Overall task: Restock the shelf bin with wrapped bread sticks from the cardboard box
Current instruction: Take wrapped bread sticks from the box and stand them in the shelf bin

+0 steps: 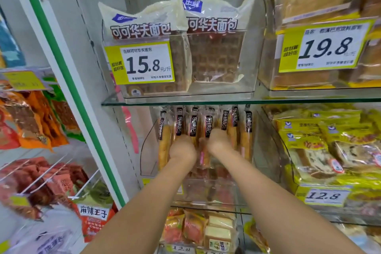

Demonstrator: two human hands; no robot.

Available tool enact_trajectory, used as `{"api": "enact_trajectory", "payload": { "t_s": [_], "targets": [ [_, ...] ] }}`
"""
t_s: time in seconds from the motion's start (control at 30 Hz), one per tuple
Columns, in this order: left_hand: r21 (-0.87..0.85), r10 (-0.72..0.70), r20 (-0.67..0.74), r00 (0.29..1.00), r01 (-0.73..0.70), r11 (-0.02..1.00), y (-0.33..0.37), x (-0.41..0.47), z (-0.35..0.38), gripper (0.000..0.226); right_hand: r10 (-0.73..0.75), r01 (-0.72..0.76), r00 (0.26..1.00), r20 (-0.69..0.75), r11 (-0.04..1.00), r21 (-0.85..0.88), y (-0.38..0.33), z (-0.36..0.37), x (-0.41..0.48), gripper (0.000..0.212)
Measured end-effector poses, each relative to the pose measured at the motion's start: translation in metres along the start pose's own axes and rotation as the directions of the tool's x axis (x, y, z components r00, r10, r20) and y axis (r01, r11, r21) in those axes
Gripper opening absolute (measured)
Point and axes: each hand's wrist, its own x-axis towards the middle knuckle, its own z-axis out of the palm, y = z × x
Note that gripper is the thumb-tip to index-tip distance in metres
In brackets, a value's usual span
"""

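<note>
Head: bread sticks (245, 142) labelled, seemingly, 乐锦记.

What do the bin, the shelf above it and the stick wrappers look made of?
Shelf bin: clear rigid plastic, seemingly acrylic; you see through its curved side wall. Shelf above: glass, by its greenish transparent edge. Bread stick wrappers: thin glossy clear film with a dark printed band; the bread shows through.

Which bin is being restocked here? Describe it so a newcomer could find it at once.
Find the yellow 15.8 price tag; below it, under the glass shelf, sits the clear bin where the left hand and right hand reach in. Unlike the yellow packs to its right, it holds bread sticks standing upright in dark-labelled wrappers.
</note>
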Motion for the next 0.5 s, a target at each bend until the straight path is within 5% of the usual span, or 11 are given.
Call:
{"api": "enact_trajectory", "payload": {
  "t_s": [0.17, 0.4, 0.5],
  "targets": [
    [0.002, 0.016, 0.078, 0.997, -0.017, 1.000, -0.005, 0.005, -0.008, 0.027, 0.038, -0.040, 0.998, 0.039, 0.998, 0.044, -0.011, 0.005, 0.012, 0.033],
    [0.145, -0.022, 0.173, 0.985, -0.004, 0.989, -0.014, 0.009, -0.025, 0.044, 0.024, -0.002, 0.994, 0.104, 0.979, -0.206, -0.014, 0.001, 0.013, 0.051],
    [0.163, -0.021, 0.092, 0.996, 0.005, 0.987, -0.026, 0.015, -0.037, 0.035, 0.011, 0.021, 0.995, 0.099, 0.946, -0.323, -0.016, -0.001, 0.009, 0.058]
  ]
}}
